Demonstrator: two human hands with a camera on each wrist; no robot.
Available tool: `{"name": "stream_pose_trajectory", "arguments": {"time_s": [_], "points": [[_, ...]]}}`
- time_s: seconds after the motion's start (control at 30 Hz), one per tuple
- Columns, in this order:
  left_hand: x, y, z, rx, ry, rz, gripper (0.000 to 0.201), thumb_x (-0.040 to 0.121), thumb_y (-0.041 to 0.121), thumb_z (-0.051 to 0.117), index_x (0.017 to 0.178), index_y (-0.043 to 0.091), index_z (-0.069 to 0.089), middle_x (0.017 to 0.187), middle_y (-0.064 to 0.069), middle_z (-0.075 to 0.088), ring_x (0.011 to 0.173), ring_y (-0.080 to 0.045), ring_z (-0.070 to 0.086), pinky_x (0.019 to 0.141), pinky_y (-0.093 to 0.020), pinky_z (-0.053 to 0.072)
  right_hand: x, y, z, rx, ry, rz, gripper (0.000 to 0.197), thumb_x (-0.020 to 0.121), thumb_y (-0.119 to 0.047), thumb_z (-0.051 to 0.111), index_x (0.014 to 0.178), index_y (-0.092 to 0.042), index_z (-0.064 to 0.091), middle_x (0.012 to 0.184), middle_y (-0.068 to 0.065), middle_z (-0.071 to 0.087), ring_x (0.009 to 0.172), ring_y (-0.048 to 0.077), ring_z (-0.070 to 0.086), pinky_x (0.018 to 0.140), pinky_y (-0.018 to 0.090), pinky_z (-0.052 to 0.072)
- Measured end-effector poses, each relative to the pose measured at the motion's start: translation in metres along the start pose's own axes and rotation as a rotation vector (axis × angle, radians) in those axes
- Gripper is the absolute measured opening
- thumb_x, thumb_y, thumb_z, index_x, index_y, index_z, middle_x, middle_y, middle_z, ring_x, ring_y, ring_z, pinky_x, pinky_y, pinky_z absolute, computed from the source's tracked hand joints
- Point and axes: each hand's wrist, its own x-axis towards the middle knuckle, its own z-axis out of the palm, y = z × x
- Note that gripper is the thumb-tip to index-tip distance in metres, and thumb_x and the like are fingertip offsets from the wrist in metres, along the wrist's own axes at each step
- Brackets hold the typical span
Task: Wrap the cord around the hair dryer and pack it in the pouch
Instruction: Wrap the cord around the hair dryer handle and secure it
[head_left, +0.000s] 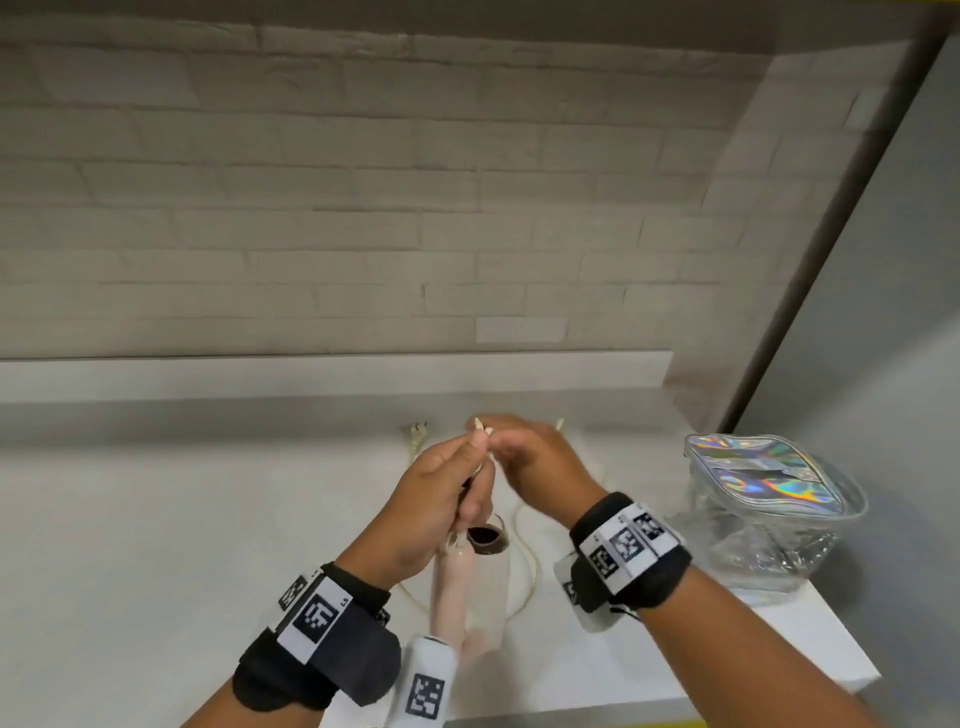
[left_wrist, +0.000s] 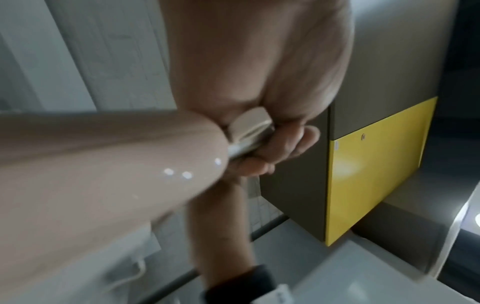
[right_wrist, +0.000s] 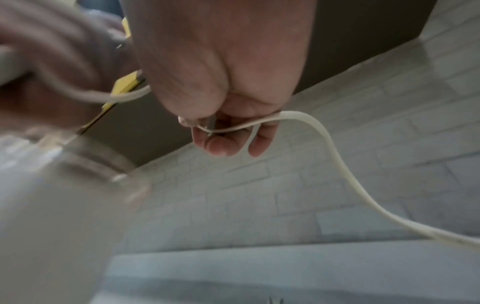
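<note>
My left hand (head_left: 470, 452) grips the top end of the pink hair dryer handle (head_left: 453, 587), where the cord leaves it. The dryer hangs down over the counter, its pale barrel (head_left: 491, 587) with a dark opening beside the handle. In the left wrist view my fingers (left_wrist: 288, 142) curl round the cord's stem (left_wrist: 250, 125) at the handle (left_wrist: 103, 164). My right hand (head_left: 506, 441), touching the left, pinches the cream cord (right_wrist: 324, 135) between its fingertips (right_wrist: 218, 146). Slack cord (head_left: 530, 566) loops on the counter, and the plug (head_left: 415, 434) lies behind my hands.
A clear pouch (head_left: 769, 499) with a holographic top stands on the white counter (head_left: 208, 519) to the right, near the counter's right edge. A grey brick wall rises behind, with a low ledge at the back. A dark panel stands at the far right.
</note>
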Motion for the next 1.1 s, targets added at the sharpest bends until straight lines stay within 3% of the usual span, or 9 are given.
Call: {"name": "stream_pose_trajectory", "arguments": {"time_s": [0.1, 0.23, 0.3, 0.43, 0.5, 0.63, 0.73, 0.8, 1.1], "points": [[0.003, 0.001, -0.001, 0.019, 0.134, 0.068, 0.043, 0.101, 0.033, 0.035, 0.085, 0.008, 0.067, 0.046, -0.002, 0.042, 0.054, -0.013, 0.049, 0.073, -0.026, 0.051, -0.013, -0.003, 0.029, -0.150, -0.152, 0.014, 0.017, 0.091, -0.006, 0.046, 0.093, -0.015, 0.060, 0.093, 0.012, 0.066, 0.077, 0.035, 0.063, 0.072, 0.041, 0.048], [0.009, -0.004, -0.015, 0.001, 0.212, 0.040, 0.037, 0.102, 0.030, 0.038, 0.112, 0.005, 0.062, 0.062, 0.000, 0.062, 0.070, -0.014, 0.063, 0.083, -0.027, 0.052, -0.031, -0.004, 0.046, -0.217, -0.214, -0.001, 0.018, 0.095, -0.015, 0.042, 0.109, -0.015, 0.053, 0.094, 0.008, 0.062, 0.070, 0.032, 0.059, 0.059, 0.040, 0.046], [0.011, -0.010, -0.017, 0.002, 0.229, 0.030, 0.037, 0.103, 0.027, 0.037, 0.101, 0.001, 0.062, 0.073, 0.007, 0.070, 0.087, -0.009, 0.069, 0.084, -0.019, 0.048, -0.039, -0.009, 0.045, -0.244, -0.259, -0.024, 0.012, 0.095, -0.013, 0.042, 0.101, -0.013, 0.053, 0.087, 0.006, 0.059, 0.067, 0.031, 0.057, 0.057, 0.039, 0.045], [0.014, -0.018, -0.022, 0.184, 0.210, 0.040, 0.044, 0.104, 0.027, 0.035, 0.088, 0.004, 0.069, 0.097, 0.016, 0.073, 0.108, -0.005, 0.064, 0.102, -0.025, 0.037, -0.052, -0.020, 0.027, -0.182, -0.332, -0.032, 0.025, 0.101, -0.030, 0.037, 0.088, -0.016, 0.053, 0.080, -0.001, 0.059, 0.068, 0.024, 0.055, 0.066, 0.041, 0.047], [0.015, -0.018, -0.028, 0.271, 0.208, 0.023, 0.039, 0.104, 0.026, 0.035, 0.097, 0.006, 0.069, 0.092, 0.011, 0.074, 0.099, -0.003, 0.067, 0.095, -0.019, 0.039, -0.052, -0.027, 0.009, -0.184, -0.329, -0.056, 0.026, 0.101, -0.036, 0.036, 0.095, -0.019, 0.055, 0.086, -0.002, 0.062, 0.072, 0.023, 0.057, 0.068, 0.038, 0.046], [0.012, -0.016, -0.027, 0.367, 0.108, -0.054, 0.031, 0.104, 0.025, 0.036, 0.125, 0.015, 0.056, 0.072, 0.001, 0.067, 0.052, -0.006, 0.055, 0.055, -0.016, 0.042, -0.033, -0.032, -0.030, -0.144, -0.212, -0.076, 0.021, 0.101, -0.037, 0.040, 0.100, -0.026, 0.057, 0.092, -0.008, 0.059, 0.079, 0.017, 0.057, 0.070, 0.032, 0.044], [0.012, -0.013, -0.022, 0.323, 0.023, -0.075, 0.031, 0.105, 0.026, 0.032, 0.108, 0.020, 0.063, 0.070, -0.007, 0.067, 0.043, -0.009, 0.040, 0.059, -0.028, 0.040, -0.014, -0.025, -0.045, -0.105, -0.105, -0.077, 0.016, 0.099, -0.032, 0.043, 0.101, -0.027, 0.059, 0.090, -0.012, 0.052, 0.080, 0.015, 0.056, 0.072, 0.031, 0.045], [0.013, -0.011, -0.023, 0.266, 0.000, -0.086, 0.035, 0.105, 0.031, 0.031, 0.114, 0.020, 0.063, 0.064, -0.004, 0.063, 0.047, -0.014, 0.034, 0.067, -0.034, 0.040, -0.004, -0.016, -0.049, -0.068, -0.040, -0.053, 0.014, 0.099, -0.028, 0.046, 0.099, -0.027, 0.060, 0.089, -0.010, 0.052, 0.076, 0.015, 0.054, 0.072, 0.034, 0.046], [0.007, -0.001, -0.019, 0.082, -0.091, -0.101, 0.039, 0.104, 0.031, 0.031, 0.121, 0.014, 0.063, 0.056, 0.000, 0.050, 0.046, -0.010, 0.027, 0.049, -0.018, 0.030, 0.019, 0.013, -0.027, -0.068, 0.148, 0.078, 0.023, 0.099, -0.031, 0.049, 0.108, -0.023, 0.069, 0.089, -0.002, 0.063, 0.079, 0.020, 0.059, 0.072, 0.038, 0.050]]}}
